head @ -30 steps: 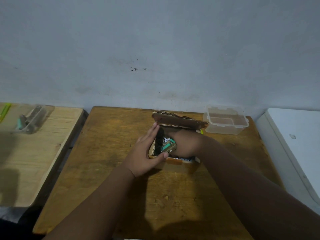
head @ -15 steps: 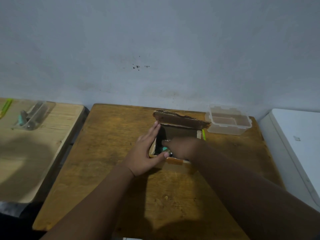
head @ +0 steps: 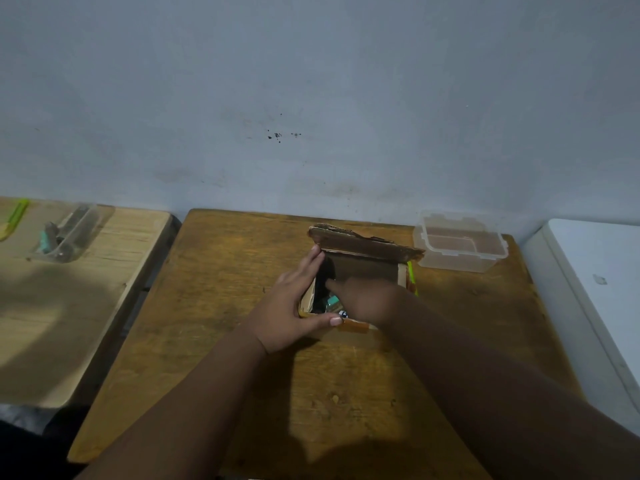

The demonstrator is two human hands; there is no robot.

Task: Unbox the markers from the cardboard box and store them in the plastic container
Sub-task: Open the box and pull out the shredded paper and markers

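Observation:
A small open cardboard box (head: 363, 249) sits mid-table with its torn lid flap standing up at the back. My left hand (head: 291, 306) clasps the box's left side and front corner, thumb along the front edge. My right hand (head: 367, 297) reaches down inside the box over the markers (head: 330, 303); a teal cap and dark barrels show beside it. Its fingers are hidden, so I cannot tell whether they grip anything. The clear plastic container (head: 460, 242) stands open and lidless to the right of the box, near the wall.
The brown wooden table (head: 242, 341) ends against a grey wall. To the left is a paler table (head: 86, 306) holding a clear tray of pens (head: 64, 237) and a green pen (head: 14, 216). A white surface (head: 599, 289) borders the right side.
My right hand has pushed deeper into the box and now covers most of the markers. The left hand has stayed on the box's left side.

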